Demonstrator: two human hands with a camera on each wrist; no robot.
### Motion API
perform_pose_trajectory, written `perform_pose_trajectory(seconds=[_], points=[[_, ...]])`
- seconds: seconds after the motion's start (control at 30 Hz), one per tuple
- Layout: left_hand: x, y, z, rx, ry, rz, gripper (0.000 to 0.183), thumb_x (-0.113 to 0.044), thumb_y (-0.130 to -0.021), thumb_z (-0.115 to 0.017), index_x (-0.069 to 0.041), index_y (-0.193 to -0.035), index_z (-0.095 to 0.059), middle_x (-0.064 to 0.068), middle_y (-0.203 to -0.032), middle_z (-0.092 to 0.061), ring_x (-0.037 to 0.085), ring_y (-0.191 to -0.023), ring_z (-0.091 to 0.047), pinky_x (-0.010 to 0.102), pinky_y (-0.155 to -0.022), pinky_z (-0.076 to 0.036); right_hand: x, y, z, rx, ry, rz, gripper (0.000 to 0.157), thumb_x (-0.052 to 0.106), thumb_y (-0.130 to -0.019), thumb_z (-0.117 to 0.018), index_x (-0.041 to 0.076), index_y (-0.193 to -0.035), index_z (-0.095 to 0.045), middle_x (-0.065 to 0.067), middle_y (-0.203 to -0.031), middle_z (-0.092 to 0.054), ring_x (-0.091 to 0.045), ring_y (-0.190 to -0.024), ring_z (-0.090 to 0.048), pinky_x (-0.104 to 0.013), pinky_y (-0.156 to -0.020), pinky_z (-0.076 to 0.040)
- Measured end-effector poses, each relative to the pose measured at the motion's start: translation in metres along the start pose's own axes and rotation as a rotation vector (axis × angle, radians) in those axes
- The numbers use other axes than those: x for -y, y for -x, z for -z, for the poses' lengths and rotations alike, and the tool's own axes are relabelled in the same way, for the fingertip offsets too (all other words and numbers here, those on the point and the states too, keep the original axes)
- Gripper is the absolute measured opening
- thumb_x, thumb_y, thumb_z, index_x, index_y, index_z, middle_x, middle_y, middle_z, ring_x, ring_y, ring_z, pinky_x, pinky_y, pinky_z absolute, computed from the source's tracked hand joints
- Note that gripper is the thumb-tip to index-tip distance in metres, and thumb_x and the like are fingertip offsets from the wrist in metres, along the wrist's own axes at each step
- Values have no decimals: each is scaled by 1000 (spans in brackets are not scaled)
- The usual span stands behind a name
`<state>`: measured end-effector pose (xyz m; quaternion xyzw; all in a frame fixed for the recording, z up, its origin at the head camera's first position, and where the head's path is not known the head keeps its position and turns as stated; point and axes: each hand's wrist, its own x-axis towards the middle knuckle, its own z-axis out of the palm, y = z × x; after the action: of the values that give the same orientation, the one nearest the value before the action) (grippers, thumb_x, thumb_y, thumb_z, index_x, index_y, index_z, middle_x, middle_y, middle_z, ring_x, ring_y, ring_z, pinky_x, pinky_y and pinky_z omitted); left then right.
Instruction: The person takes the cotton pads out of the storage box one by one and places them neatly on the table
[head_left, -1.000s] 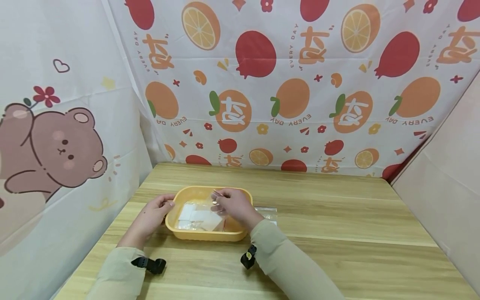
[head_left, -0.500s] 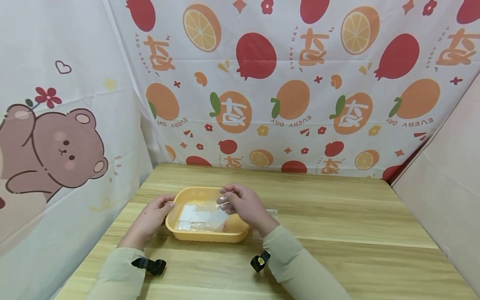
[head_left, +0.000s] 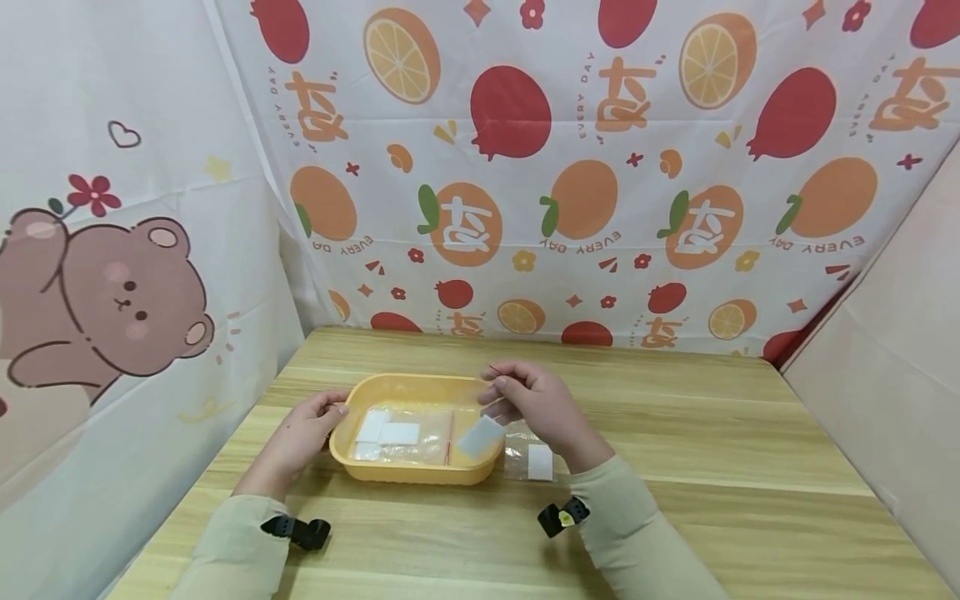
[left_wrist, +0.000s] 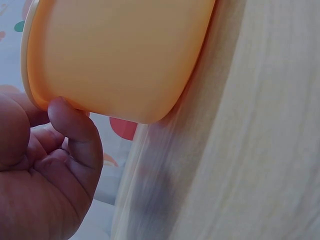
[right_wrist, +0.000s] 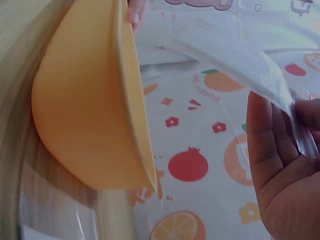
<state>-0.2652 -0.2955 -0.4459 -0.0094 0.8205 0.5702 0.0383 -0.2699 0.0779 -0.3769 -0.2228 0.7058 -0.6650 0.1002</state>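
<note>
My left hand grips the left end of a yellow plastic basin; the left wrist view shows thumb and fingers at its rim. Over the basin's right end, my right hand pinches a clear zip bag with a white panel, hanging tilted. That bag stands beyond the fingers in the right wrist view, apart from the basin. Inside the basin lie more clear bags with white panels and a red zip line. Another such bag lies on the table just right of the basin.
The wooden table extends to the right of the basin. A fruit-printed cloth hangs along its back edge, and a bear-printed cloth hangs at the left. A dark wrist camera is strapped to each sleeve.
My right hand has drawn the zip bag up and rightward from the middle of the basin to over its right end. My left hand stays on the rim.
</note>
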Motion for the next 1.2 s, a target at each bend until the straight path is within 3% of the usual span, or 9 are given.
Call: perform_pose_trajectory(seconds=[0.4,0.6,0.83,1.0,1.2], points=[[-1,3,-2,-1,10,8,47,-25,-111,-43,3,-149,-40,25,-129,-54,26,-100,-64,35,-76,-58,-6,18,43,38,83,-22,29,20,-105,-58,-1,-123,-66,-16,-98,-72,-21,-76,-70,-35,-72,-60],[-1,3,-2,-2,7,2,49,-26,-111,-44,3,-150,-39,25,-130,-53,28,-101,-64,35,-76,-58,-20,27,72,89,123,-88,31,20,-105,-58,-3,-124,-65,-14,-95,-71,-19,-74,-68,-35,-69,-60],[1,1,0,6,17,-8,51,-26,-111,-44,4,-151,-37,26,-129,-54,29,-102,-64,36,-77,-58,-39,36,107,90,232,-186,28,23,-104,-60,3,-121,-70,-12,-92,-67,-18,-72,-63,-34,-66,-58],[1,0,0,2,16,-1,50,-27,-110,-44,3,-151,-38,25,-129,-54,28,-101,-64,35,-76,-58,-46,40,128,168,315,-229,30,24,-104,-60,3,-122,-70,-11,-87,-66,-18,-69,-60,-32,-64,-56],[1,0,-1,-3,23,5,50,-26,-110,-45,2,-150,-39,24,-128,-54,26,-99,-65,35,-76,-58,-57,37,140,249,431,-279,26,23,-105,-58,5,-119,-72,-11,-83,-65,-20,-67,-59,-35,-61,-54]])
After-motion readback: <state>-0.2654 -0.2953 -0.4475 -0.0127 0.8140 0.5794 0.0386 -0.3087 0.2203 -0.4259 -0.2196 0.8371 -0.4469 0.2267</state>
